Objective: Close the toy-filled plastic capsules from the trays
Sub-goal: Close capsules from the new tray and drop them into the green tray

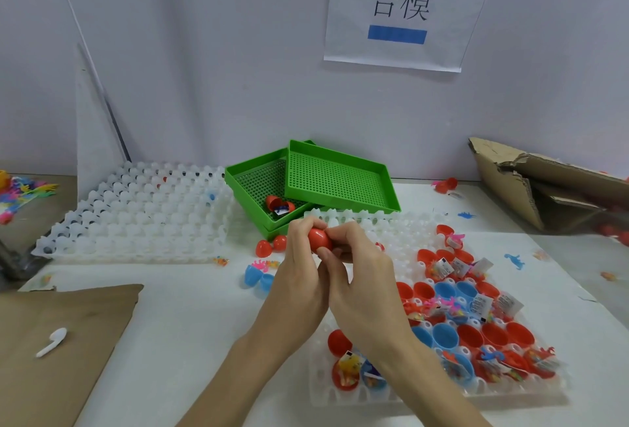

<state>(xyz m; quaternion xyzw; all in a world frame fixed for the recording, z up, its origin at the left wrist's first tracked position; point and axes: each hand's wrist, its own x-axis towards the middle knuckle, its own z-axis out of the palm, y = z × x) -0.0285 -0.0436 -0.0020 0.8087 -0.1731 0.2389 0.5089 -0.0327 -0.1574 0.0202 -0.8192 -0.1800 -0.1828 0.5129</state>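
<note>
Both your left hand (299,277) and right hand (360,277) grip one red capsule (319,239) above the bench, pressing it together, while many filled halves sit open in the near tray (442,396), so most work seems left.

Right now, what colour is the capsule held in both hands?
Red capsule, seen in the head view.

Both hands meet above the counter (190,297), the left hand (299,277) and right hand (364,277) gripping one red capsule (319,238) between curled fingers, beside a white tray (442,389) of open red and blue capsules
</note>
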